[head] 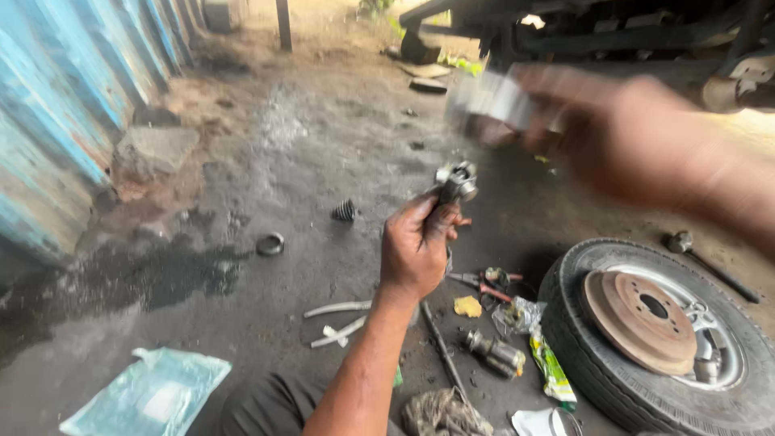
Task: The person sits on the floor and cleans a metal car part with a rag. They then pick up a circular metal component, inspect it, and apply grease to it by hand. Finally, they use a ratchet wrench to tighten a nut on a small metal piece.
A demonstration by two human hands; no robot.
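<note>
Light: dim daylight, brighter at the top edge
Shadow: dark under the vehicle (613, 28)
Blur: right hand (638, 133) smeared by motion
Sharp: left hand (416, 246), wheel (654, 331)

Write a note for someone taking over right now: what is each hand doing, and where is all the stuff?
Left hand: grip closed on a small metal joint part, held up.
Right hand: raised, blurred, holding a pale metal piece; grip unclear.
On the ground: wheel with brake disc on top, pliers, metal ring, ribbed black piece.
Done and left: cannot tell.
</note>
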